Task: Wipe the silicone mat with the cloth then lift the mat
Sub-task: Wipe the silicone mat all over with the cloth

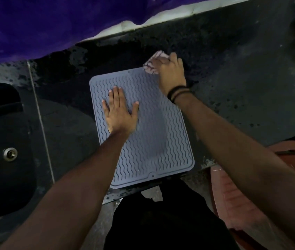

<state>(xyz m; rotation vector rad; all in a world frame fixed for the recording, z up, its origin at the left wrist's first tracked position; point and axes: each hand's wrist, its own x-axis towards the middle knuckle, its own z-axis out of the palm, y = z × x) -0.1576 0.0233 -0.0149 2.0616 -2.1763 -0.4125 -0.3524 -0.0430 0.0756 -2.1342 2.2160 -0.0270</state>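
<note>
Two bare hands reach forward over a dark, wet, speckled stone counter point(233, 83). Largest of the surroundings is this counter, which stretches well beyond the work on the right and far sides, leaving open room there. A purple wall point(34, 24) rises behind it. At the left, a dark recessed sink point(4, 132) with a round metal drain point(10, 154) is set into the counter, near the work but apart from it. At the lower right, a reddish-brown plastic tub point(233, 195) stands below the counter's near edge.

A grey-blue rectangular silicone mat with wavy ridges point(153, 134) lies flat in the middle of the counter, tilted a little, its near edge lying just at the counter's near edge.

The left hand point(119, 112) lies flat on the mat's left half, fingers spread and unclenched, palm down, grasping nothing. The right hand point(171, 73), with black bands point(178, 92) at the wrist, is clenched around a crumpled pale pinkish patterned cloth point(152, 64) at the mat's far right corner. The cloth juts past the mat's edge onto the bare counter.
</note>
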